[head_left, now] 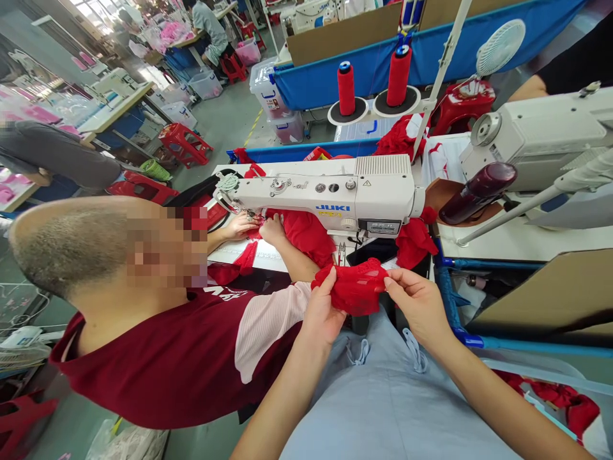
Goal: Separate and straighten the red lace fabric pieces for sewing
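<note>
A small piece of red fabric (pixel 358 287) is stretched between my two hands, just in front of the white sewing machine (pixel 306 195). My left hand (pixel 326 311) pinches its left end, thumb on top and the other fingers beneath. On the right end, my right hand (pixel 416 300) closes thumb and fingertips on the edge. The cloth looks sheer in places, with a gathered upper rim. Close behind it, metal snips (pixel 341 253) and a dark flat object (pixel 372 252) lie on the machine table.
At the left a person in a dark red shirt (pixel 182 358) works red cloth under the machine needle with both hands. Red thread cones (pixel 398 78) stand behind the machine. A dark red bottle (pixel 479 191) and a cardboard sheet (pixel 546 300) are at the right.
</note>
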Available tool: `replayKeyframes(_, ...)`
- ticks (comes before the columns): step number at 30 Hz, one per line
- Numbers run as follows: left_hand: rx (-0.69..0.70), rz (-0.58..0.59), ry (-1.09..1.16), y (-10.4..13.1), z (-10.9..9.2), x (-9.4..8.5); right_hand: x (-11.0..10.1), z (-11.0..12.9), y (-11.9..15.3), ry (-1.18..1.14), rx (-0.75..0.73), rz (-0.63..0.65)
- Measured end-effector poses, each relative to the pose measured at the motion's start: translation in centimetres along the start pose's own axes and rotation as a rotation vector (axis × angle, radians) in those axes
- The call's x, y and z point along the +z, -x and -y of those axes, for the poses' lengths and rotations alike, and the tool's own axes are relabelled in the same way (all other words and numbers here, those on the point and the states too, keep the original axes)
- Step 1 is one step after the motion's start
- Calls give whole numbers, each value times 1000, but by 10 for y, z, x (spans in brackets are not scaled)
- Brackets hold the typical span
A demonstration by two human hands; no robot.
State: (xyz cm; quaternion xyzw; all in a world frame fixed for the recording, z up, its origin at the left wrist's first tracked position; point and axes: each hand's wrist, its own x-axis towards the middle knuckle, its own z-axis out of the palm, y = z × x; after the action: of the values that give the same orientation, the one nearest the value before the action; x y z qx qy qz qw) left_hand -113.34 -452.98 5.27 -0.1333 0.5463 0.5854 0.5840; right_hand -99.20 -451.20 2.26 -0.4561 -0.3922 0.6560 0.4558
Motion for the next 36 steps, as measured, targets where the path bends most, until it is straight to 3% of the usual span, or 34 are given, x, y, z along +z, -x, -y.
replayKeyframes(12, -1, 19, 13, 1, -2, -3, 1, 2, 2, 5, -16, 14)
replayKeyframes(19, 9, -2, 45, 2, -4, -2, 0, -2, 3, -50, -110, -1)
replayKeyframes(27, 15, 37, 21, 2, -3, -5, -2, -10, 8, 334, -377, -52)
replayKeyframes(32, 12, 39, 8, 2, -2, -9, -1, -11, 7, 309, -350, -83)
replayKeyframes(36, 19, 54, 9, 0, 0, -11, 0, -11, 6, 168, -211, -81)
